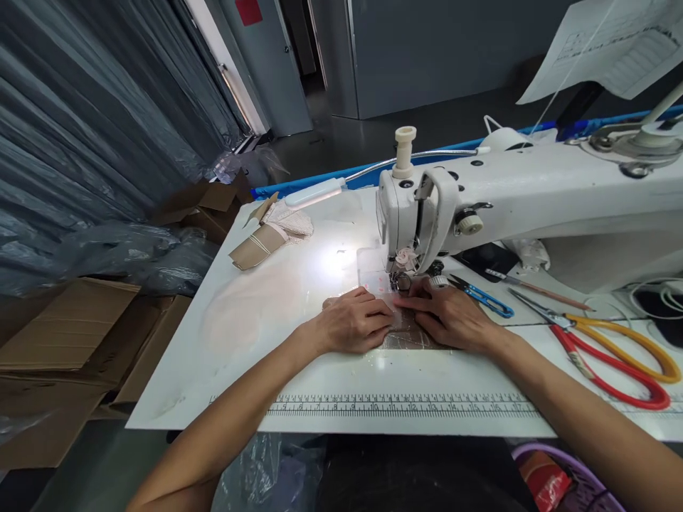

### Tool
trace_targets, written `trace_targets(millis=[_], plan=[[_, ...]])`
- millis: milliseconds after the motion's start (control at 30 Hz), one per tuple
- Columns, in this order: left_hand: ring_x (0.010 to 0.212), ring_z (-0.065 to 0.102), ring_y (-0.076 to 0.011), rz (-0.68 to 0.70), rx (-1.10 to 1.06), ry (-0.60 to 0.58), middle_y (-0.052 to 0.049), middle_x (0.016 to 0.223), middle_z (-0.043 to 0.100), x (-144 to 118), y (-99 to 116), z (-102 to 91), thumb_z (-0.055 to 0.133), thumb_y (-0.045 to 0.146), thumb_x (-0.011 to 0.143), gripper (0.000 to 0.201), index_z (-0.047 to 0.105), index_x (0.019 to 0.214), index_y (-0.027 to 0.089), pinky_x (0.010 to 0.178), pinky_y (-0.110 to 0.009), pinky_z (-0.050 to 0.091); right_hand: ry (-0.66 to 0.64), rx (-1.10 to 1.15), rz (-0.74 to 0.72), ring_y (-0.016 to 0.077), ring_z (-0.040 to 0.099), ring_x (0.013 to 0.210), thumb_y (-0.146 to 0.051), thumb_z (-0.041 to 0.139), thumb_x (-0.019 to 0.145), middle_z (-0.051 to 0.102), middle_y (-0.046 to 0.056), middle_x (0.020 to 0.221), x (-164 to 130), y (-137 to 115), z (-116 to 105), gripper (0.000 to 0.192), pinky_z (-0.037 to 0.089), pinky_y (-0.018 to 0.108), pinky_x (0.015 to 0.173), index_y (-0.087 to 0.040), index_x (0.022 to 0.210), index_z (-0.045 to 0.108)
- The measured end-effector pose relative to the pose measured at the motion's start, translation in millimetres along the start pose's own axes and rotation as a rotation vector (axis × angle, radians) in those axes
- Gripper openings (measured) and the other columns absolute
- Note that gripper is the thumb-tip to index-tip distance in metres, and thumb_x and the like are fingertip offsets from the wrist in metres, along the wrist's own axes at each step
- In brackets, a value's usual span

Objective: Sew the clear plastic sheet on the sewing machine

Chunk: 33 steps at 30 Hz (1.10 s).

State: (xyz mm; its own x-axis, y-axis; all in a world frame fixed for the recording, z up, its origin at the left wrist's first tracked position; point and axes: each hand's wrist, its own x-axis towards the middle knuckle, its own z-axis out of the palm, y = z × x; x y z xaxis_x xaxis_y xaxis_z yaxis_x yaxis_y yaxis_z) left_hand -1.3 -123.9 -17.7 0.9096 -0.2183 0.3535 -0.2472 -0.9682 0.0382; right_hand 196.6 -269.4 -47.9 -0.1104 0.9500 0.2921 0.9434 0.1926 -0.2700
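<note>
A brown piece of fabric [410, 338] with a pale grid pattern lies on the white table in front of the sewing machine's [398, 281] needle and presser foot. My left hand [355, 320] has its fingers curled and closed on the fabric's left part. From the right, my right hand [451, 311] grips the fabric near the presser foot, its index finger pointing left and its thumb tucked lower. Both sets of fingertips nearly meet, with something thin and translucent between them. A pink fabric flower [406, 258] sits on the machine head just above the needle area.
Blue thread snips [488, 299], a pencil [555, 290] and red-and-orange-handled scissors [613, 348] lie right of my hands. A lamp [316, 193] lights the table; cardboard pieces and lace fabric [288, 222] lie at back left. A printed ruler [395, 407] follows the front edge.
</note>
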Motion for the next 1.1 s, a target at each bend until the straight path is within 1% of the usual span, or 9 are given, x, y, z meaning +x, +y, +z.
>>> trace_targets(millis=[133, 267, 400, 567, 667, 733, 900, 967, 1100], plan=[[0.073, 0.060, -0.0155, 0.058, -0.052, -0.089, -0.005, 0.090, 0.069, 8, -5, -7.5, 0.056, 0.027, 0.081, 0.017, 0.070, 0.085, 0.018, 0.080, -0.035, 0.046, 0.017, -0.022, -0.048, 0.0193, 0.058, 0.079, -0.026, 0.049, 0.091, 0.060, 0.010, 0.110, -2, 1, 1, 0.038, 0.048, 0.034, 0.070, -0.031, 0.126, 0.065], [0.071, 0.058, -0.0161, 0.032, -0.073, -0.045, -0.004, 0.081, 0.067, 10, -9, -1.0, 0.054, 0.027, 0.077, 0.017, 0.069, 0.076, 0.019, 0.083, -0.038, 0.044, -0.019, -0.035, -0.016, 0.0210, 0.061, 0.083, -0.027, 0.049, 0.091, 0.061, 0.010, 0.112, -4, 0, 2, 0.039, 0.050, 0.034, 0.069, -0.033, 0.128, 0.063], [0.073, 0.057, -0.0167, -0.014, -0.087, 0.004, -0.005, 0.090, 0.069, 5, -8, 6.2, 0.053, 0.027, 0.076, 0.020, 0.070, 0.084, 0.018, 0.081, -0.036, 0.045, -0.053, -0.111, 0.034, 0.0234, 0.062, 0.083, -0.032, 0.046, 0.094, 0.063, 0.011, 0.111, -3, -3, 2, 0.040, 0.050, 0.033, 0.063, -0.032, 0.131, 0.060], [0.077, 0.056, -0.0188, -0.037, -0.056, -0.043, -0.007, 0.096, 0.067, 2, -8, 6.5, 0.054, 0.029, 0.078, 0.025, 0.069, 0.092, 0.016, 0.080, -0.038, 0.044, -0.054, -0.230, 0.051, 0.0224, 0.060, 0.074, -0.031, 0.043, 0.093, 0.065, 0.010, 0.109, 0, -9, 0, 0.046, 0.045, 0.030, 0.054, -0.032, 0.138, 0.053], [0.079, 0.056, -0.0202, -0.046, -0.029, -0.060, -0.009, 0.099, 0.066, 2, -8, 7.2, 0.054, 0.030, 0.079, 0.028, 0.068, 0.097, 0.014, 0.079, -0.039, 0.044, -0.049, -0.251, 0.082, 0.0204, 0.058, 0.064, -0.028, 0.041, 0.093, 0.067, 0.010, 0.099, 2, -12, 0, 0.046, 0.043, 0.031, 0.053, -0.030, 0.137, 0.054], [0.081, 0.056, -0.0213, -0.053, -0.007, -0.070, -0.010, 0.099, 0.065, 1, -7, 7.9, 0.053, 0.032, 0.080, 0.029, 0.068, 0.098, 0.013, 0.079, -0.040, 0.044, -0.034, -0.230, 0.083, 0.0198, 0.058, 0.062, -0.027, 0.040, 0.093, 0.068, 0.010, 0.096, 2, -13, 0, 0.046, 0.043, 0.031, 0.053, -0.029, 0.136, 0.055], [0.082, 0.056, -0.0218, -0.101, -0.005, -0.085, -0.011, 0.098, 0.065, 2, -7, 6.9, 0.051, 0.032, 0.083, 0.033, 0.067, 0.103, 0.011, 0.080, -0.039, 0.044, -0.014, -0.182, 0.078, 0.0208, 0.063, 0.069, -0.028, 0.038, 0.096, 0.068, 0.011, 0.098, 0, -15, 0, 0.043, 0.043, 0.030, 0.055, -0.028, 0.134, 0.057], [0.082, 0.056, -0.0216, -0.118, -0.013, -0.086, -0.011, 0.101, 0.065, 3, -7, 5.4, 0.050, 0.030, 0.083, 0.034, 0.066, 0.106, 0.011, 0.081, -0.039, 0.044, -0.010, -0.184, 0.081, 0.0214, 0.064, 0.070, -0.029, 0.038, 0.096, 0.068, 0.012, 0.101, 0, -14, -1, 0.042, 0.043, 0.030, 0.054, -0.026, 0.133, 0.058], [0.085, 0.057, -0.0220, -0.127, -0.028, -0.096, -0.013, 0.110, 0.064, 4, -10, 3.4, 0.051, 0.029, 0.084, 0.034, 0.065, 0.109, 0.011, 0.082, -0.040, 0.045, -0.010, -0.152, 0.028, 0.0230, 0.065, 0.080, -0.028, 0.039, 0.095, 0.067, 0.013, 0.110, 0, -13, -3, 0.040, 0.047, 0.030, 0.057, -0.024, 0.129, 0.062]])
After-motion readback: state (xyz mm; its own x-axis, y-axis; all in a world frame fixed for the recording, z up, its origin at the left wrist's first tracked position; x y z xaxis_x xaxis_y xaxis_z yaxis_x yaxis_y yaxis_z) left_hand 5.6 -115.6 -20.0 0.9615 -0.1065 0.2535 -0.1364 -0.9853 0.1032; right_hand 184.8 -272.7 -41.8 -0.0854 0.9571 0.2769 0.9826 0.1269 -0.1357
